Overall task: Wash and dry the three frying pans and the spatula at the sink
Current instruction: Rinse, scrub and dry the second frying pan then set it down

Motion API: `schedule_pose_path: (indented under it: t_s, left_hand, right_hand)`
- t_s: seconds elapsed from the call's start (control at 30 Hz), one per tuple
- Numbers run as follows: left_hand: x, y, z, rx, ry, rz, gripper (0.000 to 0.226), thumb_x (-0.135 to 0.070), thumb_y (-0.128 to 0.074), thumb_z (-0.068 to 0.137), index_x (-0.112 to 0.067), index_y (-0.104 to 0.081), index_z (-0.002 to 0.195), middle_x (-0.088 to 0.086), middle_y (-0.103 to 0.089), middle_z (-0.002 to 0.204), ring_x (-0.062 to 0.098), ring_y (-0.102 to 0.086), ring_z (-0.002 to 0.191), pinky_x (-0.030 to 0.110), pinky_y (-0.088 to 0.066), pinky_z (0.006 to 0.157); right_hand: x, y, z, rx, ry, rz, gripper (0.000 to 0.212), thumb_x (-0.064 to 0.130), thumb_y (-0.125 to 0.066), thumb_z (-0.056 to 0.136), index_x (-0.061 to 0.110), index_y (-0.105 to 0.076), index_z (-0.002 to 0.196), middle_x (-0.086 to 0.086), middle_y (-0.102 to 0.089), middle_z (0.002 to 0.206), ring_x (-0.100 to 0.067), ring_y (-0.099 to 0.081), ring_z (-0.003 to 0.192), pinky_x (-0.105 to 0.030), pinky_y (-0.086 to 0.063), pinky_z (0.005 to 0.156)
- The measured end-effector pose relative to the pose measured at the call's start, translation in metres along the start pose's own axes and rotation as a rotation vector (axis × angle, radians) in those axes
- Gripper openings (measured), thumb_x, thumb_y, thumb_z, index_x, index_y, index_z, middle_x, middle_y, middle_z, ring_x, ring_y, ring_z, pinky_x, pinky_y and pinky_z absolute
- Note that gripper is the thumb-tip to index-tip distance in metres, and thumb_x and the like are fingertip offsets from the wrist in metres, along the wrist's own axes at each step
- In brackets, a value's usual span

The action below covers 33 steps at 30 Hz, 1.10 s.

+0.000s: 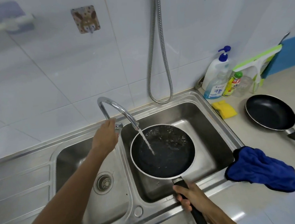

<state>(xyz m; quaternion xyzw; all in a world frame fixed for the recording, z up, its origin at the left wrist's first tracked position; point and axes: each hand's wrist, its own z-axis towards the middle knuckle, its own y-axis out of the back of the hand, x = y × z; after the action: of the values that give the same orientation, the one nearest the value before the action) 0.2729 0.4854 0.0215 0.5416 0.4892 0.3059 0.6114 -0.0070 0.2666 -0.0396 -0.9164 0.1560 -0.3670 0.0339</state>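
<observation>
Grip of right hand (189, 195) round frying pan (162, 151) handle; left hand (106, 135) curled over tap lever (119, 127).

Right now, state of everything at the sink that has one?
tap: running
tap lever: held by left hand
pan in sink: under stream, water inside, handle in right hand grip
second pan: upright on counter, untouched
blue cloth: crumpled at sink edge
sponge: lying on counter

Pan (162, 151) is held by right hand (189, 195) under running tap (118, 110); tap handle is gripped by left hand (106, 135).
</observation>
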Motion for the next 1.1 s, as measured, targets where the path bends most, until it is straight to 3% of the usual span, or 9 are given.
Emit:
schedule_pose_path:
  t_s: [0.1,0.23,0.37,0.6,0.8,1.0,1.1]
  left_hand:
    - [0.002,-0.007,0.008,-0.025,0.061,-0.057,0.042,-0.027,-0.056,0.103,-0.009,-0.049,0.139,0.02,-0.062,0.135,0.04,-0.061,0.121,0.053,-0.051,0.099]
    - [0.013,-0.017,0.011,-0.146,0.169,-0.208,0.024,-0.026,-0.063,0.097,-0.014,-0.06,0.118,0.008,-0.073,0.115,0.035,-0.069,0.103,0.05,-0.055,0.09]
    - [0.022,-0.024,0.013,-0.19,0.271,-0.249,0.036,-0.041,-0.071,0.091,-0.016,-0.055,0.112,0.003,-0.07,0.101,0.031,-0.07,0.09,0.048,-0.056,0.084]
    - [0.037,-0.032,0.021,-0.204,0.318,-0.272,0.086,-0.05,-0.079,0.081,-0.014,-0.037,0.147,0.012,-0.057,0.131,0.035,-0.063,0.112,0.054,-0.054,0.09]
    - [0.045,-0.036,0.027,-0.198,0.278,-0.325,0.081,-0.056,-0.074,0.082,-0.032,-0.037,0.15,0.008,-0.055,0.124,0.031,-0.066,0.098,0.051,-0.057,0.082]
    - [0.046,-0.034,0.035,-0.221,0.293,-0.362,0.076,-0.058,-0.074,0.081,-0.035,-0.042,0.146,0.007,-0.052,0.125,0.028,-0.065,0.106,0.046,-0.057,0.079]
    - [0.042,-0.033,0.036,-0.237,0.316,-0.391,0.072,-0.061,-0.074,0.079,-0.036,-0.046,0.14,0.005,-0.053,0.123,0.025,-0.064,0.104,0.044,-0.055,0.078]
  right_hand:
    - [0.002,0.004,-0.001,-0.06,-0.026,-0.002,0.034,0.019,-0.066,0.095,0.005,-0.057,0.064,-0.008,-0.041,0.053,-0.015,-0.032,0.038,-0.022,-0.029,0.037]
    - [0.001,0.01,-0.001,-0.109,-0.031,0.022,0.032,0.019,-0.066,0.094,0.005,-0.057,0.066,-0.01,-0.039,0.054,-0.015,-0.033,0.038,-0.023,-0.03,0.037]
    - [0.001,0.013,-0.002,-0.135,-0.039,-0.017,0.034,0.016,-0.065,0.095,0.006,-0.058,0.063,-0.013,-0.04,0.058,-0.016,-0.033,0.038,-0.023,-0.029,0.037]
    - [0.011,0.009,0.002,-0.169,-0.082,-0.078,0.041,0.011,-0.063,0.095,0.007,-0.057,0.054,-0.012,-0.04,0.054,-0.017,-0.034,0.035,-0.022,-0.028,0.038]
    - [0.021,0.014,0.003,-0.235,-0.101,-0.196,0.034,0.009,-0.062,0.093,0.004,-0.057,0.06,-0.014,-0.046,0.049,-0.018,-0.036,0.036,-0.023,-0.03,0.039]
    - [0.028,0.019,0.007,-0.336,-0.11,-0.326,0.011,0.007,-0.064,0.086,-0.002,-0.061,0.081,-0.012,-0.06,0.056,-0.02,-0.045,0.04,-0.026,-0.036,0.041]
    - [0.036,0.017,0.004,-0.381,-0.08,-0.393,0.012,0.01,-0.065,0.083,0.0,-0.059,0.087,-0.01,-0.063,0.056,-0.02,-0.049,0.042,-0.026,-0.04,0.041]
